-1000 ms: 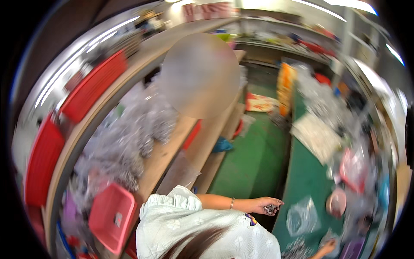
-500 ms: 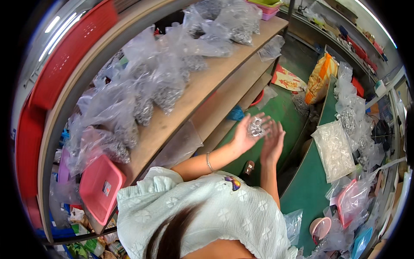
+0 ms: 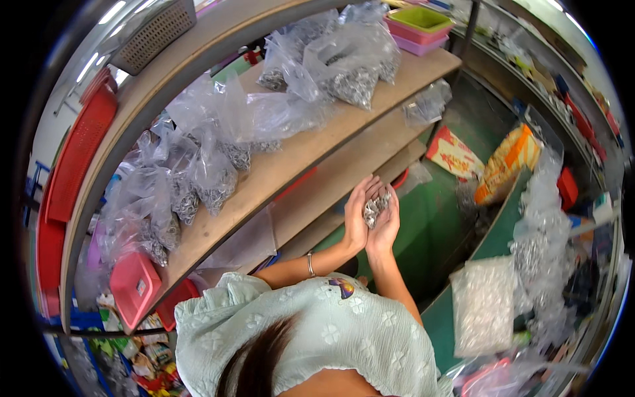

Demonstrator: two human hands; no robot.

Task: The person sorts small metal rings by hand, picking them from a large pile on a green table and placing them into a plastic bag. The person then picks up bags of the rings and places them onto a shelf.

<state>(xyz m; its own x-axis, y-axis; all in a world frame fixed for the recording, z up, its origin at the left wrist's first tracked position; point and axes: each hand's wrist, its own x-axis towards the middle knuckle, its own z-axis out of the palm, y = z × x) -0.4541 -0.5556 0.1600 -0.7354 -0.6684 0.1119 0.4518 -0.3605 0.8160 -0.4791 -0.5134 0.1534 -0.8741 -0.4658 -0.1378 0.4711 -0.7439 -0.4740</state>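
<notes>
My left hand (image 3: pixel 356 218) and my right hand (image 3: pixel 385 237) are cupped side by side, palms up, in front of me. A small heap of shiny silver metal pieces (image 3: pixel 376 209) lies in the hollow between them, the fingers curved up around it. The pieces are too small to tell their exact kind. Nearest on the left is a wooden shelf (image 3: pixel 278 173) bearing clear plastic bags of similar silver pieces (image 3: pixel 350 83). More such bags (image 3: pixel 215 188) stand along its near part.
Pink plastic trays (image 3: pixel 135 288) sit at the shelf's near end, green and pink basins (image 3: pixel 420 26) at its far end. Red baskets (image 3: pixel 83 155) line the upper shelf. On the right, a green table (image 3: pixel 440 324) holds a wrapped clear packet (image 3: pixel 484 306). An orange-and-white sack (image 3: pixel 509 165) stands beyond.
My hands have come together into a cup and shifted left; half a second ago my left palm held the pieces with my right hand beside it. The view has turned slightly.
</notes>
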